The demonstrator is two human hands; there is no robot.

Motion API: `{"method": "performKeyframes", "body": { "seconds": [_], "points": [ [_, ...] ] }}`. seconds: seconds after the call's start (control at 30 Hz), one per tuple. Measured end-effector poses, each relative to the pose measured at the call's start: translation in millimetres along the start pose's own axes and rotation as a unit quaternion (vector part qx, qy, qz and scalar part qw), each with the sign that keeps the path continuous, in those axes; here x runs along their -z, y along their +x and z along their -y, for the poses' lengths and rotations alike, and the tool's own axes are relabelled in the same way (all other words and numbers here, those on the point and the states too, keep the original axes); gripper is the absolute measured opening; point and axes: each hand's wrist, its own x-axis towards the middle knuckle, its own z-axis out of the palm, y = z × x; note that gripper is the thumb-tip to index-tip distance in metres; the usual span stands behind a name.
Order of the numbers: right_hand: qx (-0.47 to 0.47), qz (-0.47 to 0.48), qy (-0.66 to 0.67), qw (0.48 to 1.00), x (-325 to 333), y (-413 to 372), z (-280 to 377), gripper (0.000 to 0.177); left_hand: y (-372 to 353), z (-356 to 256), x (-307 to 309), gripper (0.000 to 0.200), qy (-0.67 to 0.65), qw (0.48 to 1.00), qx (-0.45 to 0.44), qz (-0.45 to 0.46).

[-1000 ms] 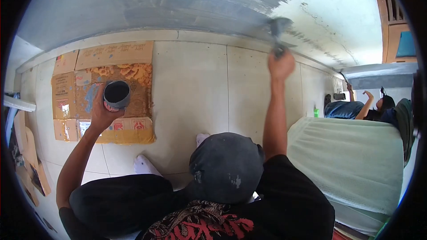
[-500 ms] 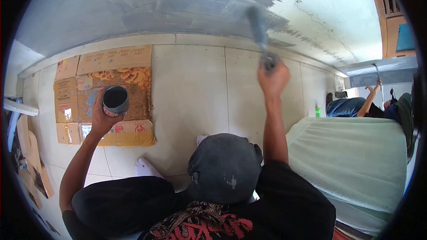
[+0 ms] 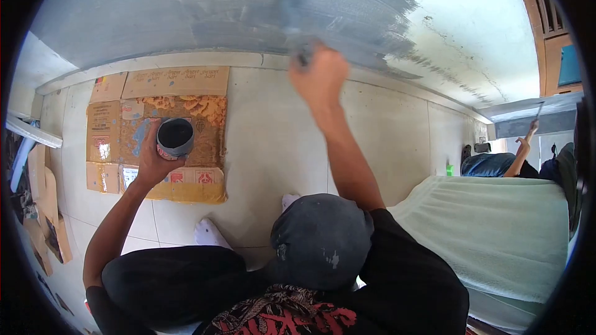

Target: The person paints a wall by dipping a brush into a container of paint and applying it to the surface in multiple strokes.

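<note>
My left hand is wrapped round a small paint can with a grey-smeared rim and a dark inside, held over the cardboard. My right hand is closed on the handle of a paintbrush, blurred by motion, with its head at the wall. The wall carries streaky grey paint on its left and middle. Towards the right the grey breaks off in ragged brush strokes, and a pale, cracked stretch shows.
Flattened cardboard with paint spots lies on the tiled floor. A pale green cloth covers something at the right. Beyond it another person reaches up to the far wall with a tool. Wooden pieces stand at the left edge.
My right hand has swept the paintbrush leftward along the wall. My left hand still holds the can over the cardboard; the whole view has shifted slightly.
</note>
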Motion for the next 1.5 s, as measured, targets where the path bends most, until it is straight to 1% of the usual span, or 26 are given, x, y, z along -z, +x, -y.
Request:
{"method": "performKeyframes", "body": {
  "seconds": [0.07, 0.13, 0.2, 0.3, 0.37, 0.43, 0.57, 0.6, 0.63, 0.67, 0.73, 0.77, 0.8, 0.83, 0.87, 0.9, 0.93, 1.0, 1.03, 1.07, 1.13, 1.2, 1.27, 1.33, 1.4, 1.5],
  "points": [
    [0.003, 0.055, 0.051, 0.997, -18.7, 0.8, 29.5, 0.016, -2.0, 4.2, 0.5, 0.084, -0.027, 1.0, -0.001, 0.006],
    [0.008, 0.07, 0.062, 0.996, -20.7, 4.2, 44.6, 0.016, -2.3, 5.4, 4.3, 0.085, -0.055, 0.998, 0.014, 0.009],
    [0.015, 0.091, 0.074, 0.993, -23.7, 4.3, 49.4, 0.015, -6.3, 14.9, 6.3, 0.083, -0.032, 0.999, 0.008, -0.009],
    [0.037, 0.074, 0.097, 0.992, -25.4, -0.5, 28.8, 0.016, -12.5, 35.1, 6.6, 0.084, -0.013, 1.0, 0.001, -0.026],
    [0.075, 0.038, 0.0, 0.996, -22.7, -5.1, -3.5, 0.018, -8.1, 38.9, 8.8, 0.087, -0.016, 1.0, -0.002, -0.025],
    [0.021, 0.042, -0.06, 0.997, -12.6, -9.7, -45.6, 0.022, -0.9, 28.4, 14.6, 0.085, -0.016, 1.0, 0.01, 0.022],
    [-0.068, 0.008, -0.163, 0.984, 33.5, -26.4, -136.5, 0.019, 3.0, 29.6, 8.4, 0.079, -0.046, 0.999, -0.001, -0.004],
    [-0.07, 0.001, -0.172, 0.983, 51.0, -28.5, -148.0, 0.019, 0.6, 32.9, 5.9, 0.076, -0.05, 0.998, 0.0, -0.03],
    [-0.127, 0.001, -0.198, 0.972, 72.2, -31.1, -157.4, 0.018, 2.1, 34.9, 2.2, 0.073, -0.057, 0.997, -0.003, -0.055],
    [-0.187, -0.004, -0.227, 0.956, 94.8, -34.6, -166.1, 0.017, 9.0, 36.1, 3.4, 0.073, -0.069, 0.996, -0.021, -0.048],
    [-0.21, -0.046, -0.25, 0.944, 143.2, -32.4, -171.9, 0.018, 20.1, 35.0, 8.1, 0.083, -0.104, 0.993, -0.001, 0.054],
    [-0.23, -0.077, -0.252, 0.937, 165.6, -31.1, -171.9, 0.019, 26.5, 41.1, 5.2, 0.083, -0.116, 0.991, -0.019, 0.06],
    [-0.176, -0.13, -0.218, 0.951, 187.3, -28.1, -174.1, 0.022, 32.5, 48.2, 3.6, 0.087, -0.127, 0.99, -0.003, 0.058],
    [-0.198, -0.148, -0.131, 0.96, 206.2, -21.3, -177.2, 0.023, 38.2, 51.5, 2.6, 0.091, -0.133, 0.99, 0.015, 0.052],
    [-0.217, -0.166, -0.038, 0.961, 220.1, -11.7, -178.7, 0.023, 45.6, 50.8, 2.1, 0.091, -0.136, 0.989, 0.0, 0.05],
    [-0.227, -0.171, 0.07, 0.956, 228.9, 9.0, -153.0, 0.023, 54.1, 48.8, 1.1, 0.092, -0.116, 0.992, -0.015, 0.045],
    [-0.223, -0.186, 0.067, 0.955, 237.5, 30.6, -135.5, 0.023, 65.1, 45.6, 0.5, 0.094, -0.096, 0.994, -0.032, 0.04],
    [-0.26, -0.174, 0.256, 0.915, 250.8, 70.8, -113.9, 0.022, 88.9, 24.9, -2.4, 0.093, -0.107, 0.993, -0.049, 0.022],
    [-0.24, -0.168, 0.302, 0.907, 252.0, 87.6, -109.9, 0.021, 100.4, 10.9, 2.4, 0.091, -0.12, 0.989, -0.055, 0.06],
    [-0.241, -0.167, 0.309, 0.905, 251.2, 104.4, -103.5, 0.022, 113.3, -3.5, 8.0, 0.089, -0.132, 0.984, -0.06, 0.098],
    [-0.233, -0.202, 0.333, 0.891, 241.9, 129.0, -95.2, 0.023, 142.2, -30.6, 16.7, 0.087, -0.104, 0.984, -0.091, 0.114],
    [-0.254, -0.223, 0.365, 0.867, 233.8, 140.0, -89.3, 0.023, 159.4, -58.1, 28.4, 0.084, -0.072, 0.982, -0.112, 0.136],
    [-0.29, -0.219, 0.346, 0.865, 227.0, 138.6, -96.1, 0.021, 180.8, -85.5, 37.8, 0.082, -0.143, 0.972, -0.099, 0.16],
    [-0.344, -0.223, 0.35, 0.842, 216.7, 137.4, -89.7, 0.021, 194.3, -95.4, 31.6, 0.083, -0.133, 0.974, -0.11, 0.144],
    [-0.364, -0.21, 0.349, 0.838, 203.2, 124.7, -96.7, 0.022, 196.7, -109.6, 19.4, 0.083, -0.164, 0.973, -0.133, 0.09],
    [-0.403, -0.195, 0.322, 0.834, 206.8, 95.8, -88.5, 0.023, 194.0, -152.2, 9.9, 0.082, -0.197, 0.969, -0.119, 0.094]
  ]
}}
